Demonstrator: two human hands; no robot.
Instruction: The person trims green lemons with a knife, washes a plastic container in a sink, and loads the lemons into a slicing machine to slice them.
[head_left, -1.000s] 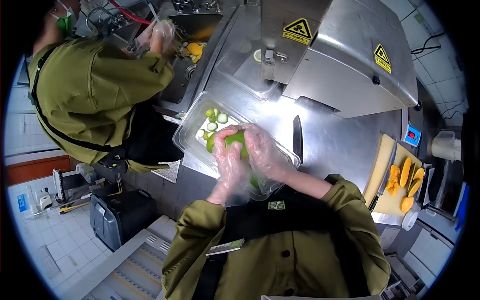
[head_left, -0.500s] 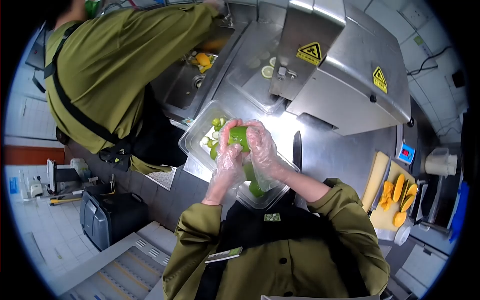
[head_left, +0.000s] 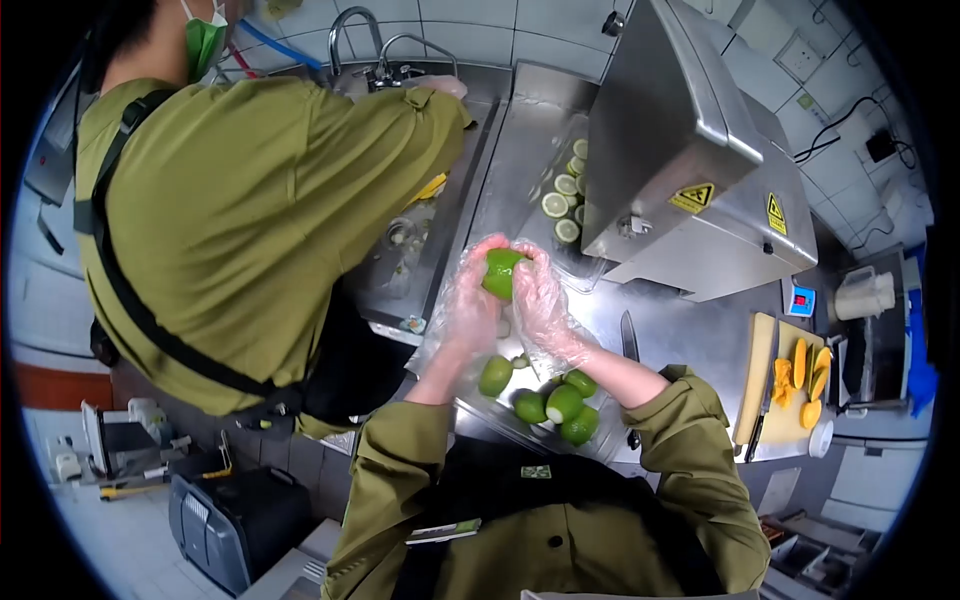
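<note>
Cupped together in front of me, my left hand (head_left: 472,305) and my right hand (head_left: 543,305) wear clear plastic gloves. Both are closed around a green lime (head_left: 503,273), whose upper part shows between the fingers; whether more than one is held, I cannot tell. Below the hands, several whole limes (head_left: 564,404) lie in a clear plastic container (head_left: 500,424), some with cut ends. Part of that container is hidden by my hands and forearms. A knife (head_left: 629,338) lies on the steel counter to the right of my right hand.
Lime slices (head_left: 556,205) lie in a clear tray beside a steel machine (head_left: 660,150) with warning labels. On the left a co-worker (head_left: 230,220) leans over the sink (head_left: 440,225). At right, a cutting board (head_left: 778,425) bears mango pieces (head_left: 800,362) and a knife.
The view has tilted up, showing more of the tap and wall. Both hands still hold the green fruit, and the limes below show more clearly. The co-worker's arm has shifted over the sink.
</note>
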